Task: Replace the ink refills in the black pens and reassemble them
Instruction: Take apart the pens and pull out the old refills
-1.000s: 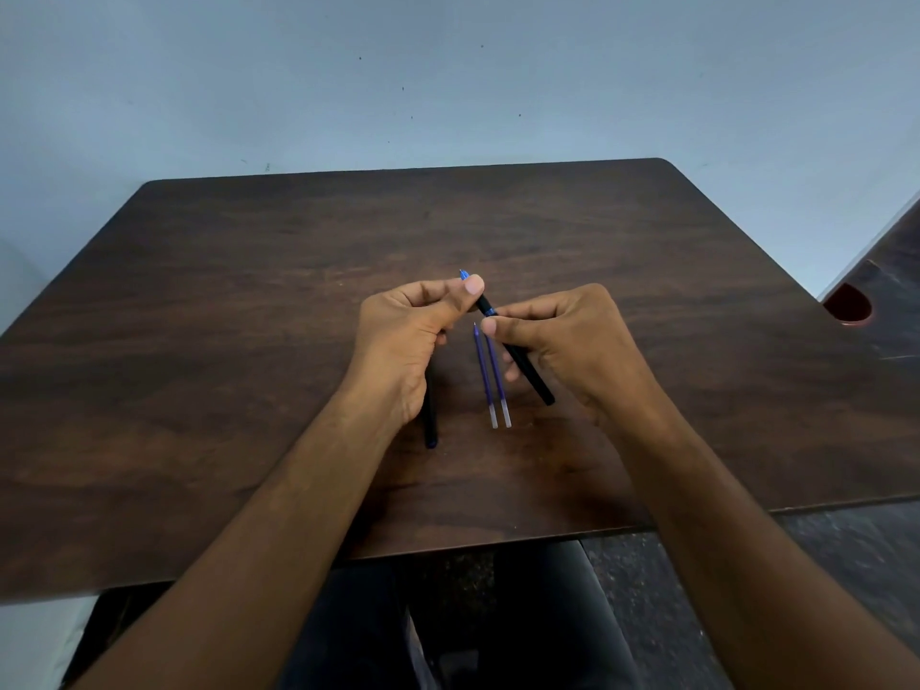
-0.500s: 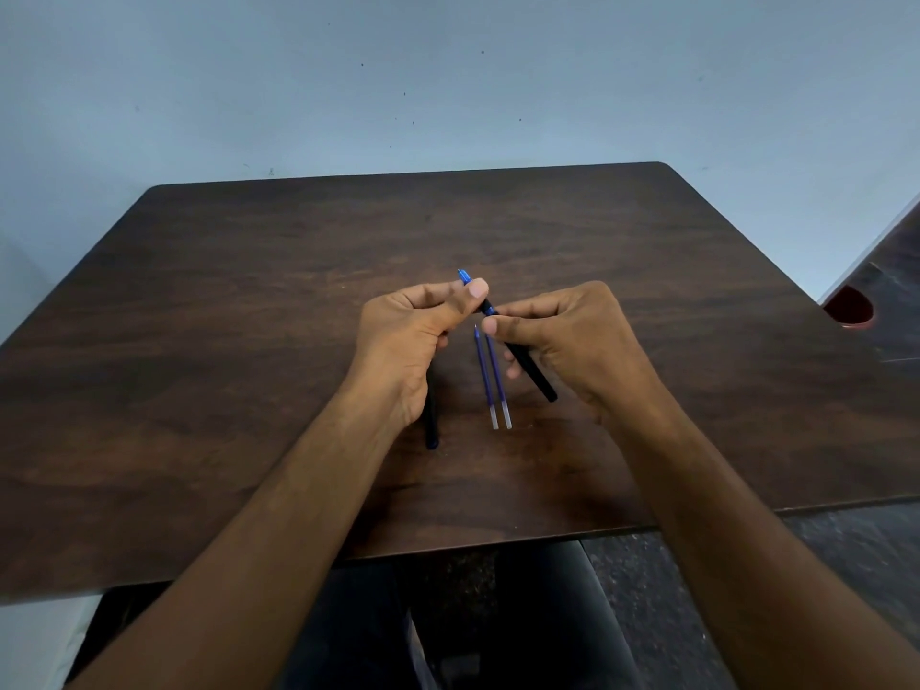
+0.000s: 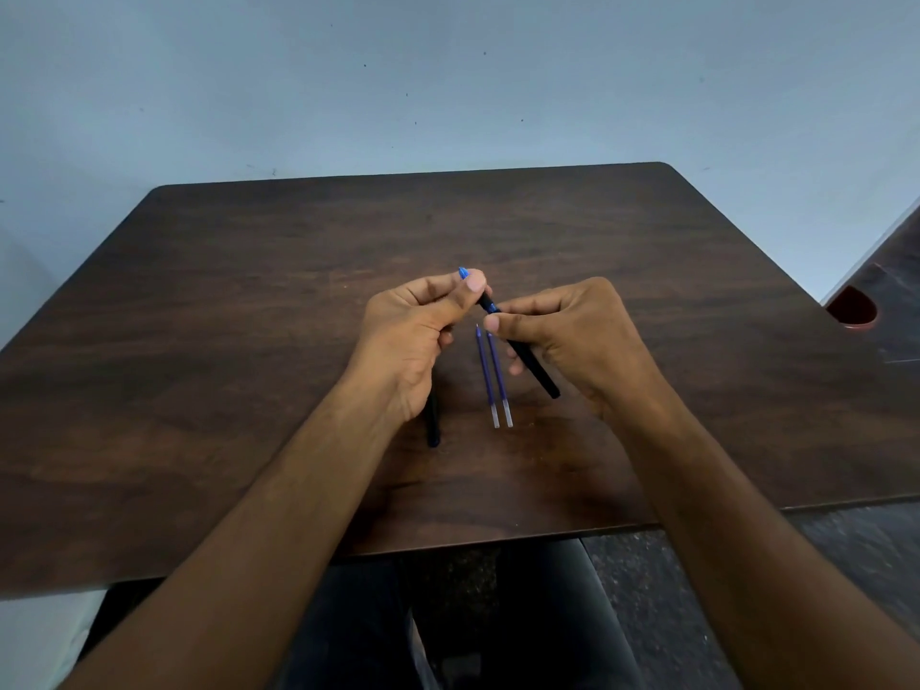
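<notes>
A black pen [image 3: 535, 368] with a blue tip slants above the dark wooden table [image 3: 249, 316]. My left hand [image 3: 413, 341] pinches its blue-tipped front end between thumb and forefinger. My right hand [image 3: 577, 341] grips the black barrel, whose rear end sticks out below the palm. Two blue ink refills [image 3: 493, 376] with clear ends lie side by side on the table between my hands. A second black pen [image 3: 433, 425] rests on the table, mostly hidden under my left wrist.
A pale blue wall stands behind the table's far edge. A dark red round object [image 3: 854, 306] sits on another surface at the right. My legs show below the table's near edge.
A small gap with a blue section now shows between my hands on the pen; the front end sits slightly farther from the barrel. The refills and second pen have not moved.
</notes>
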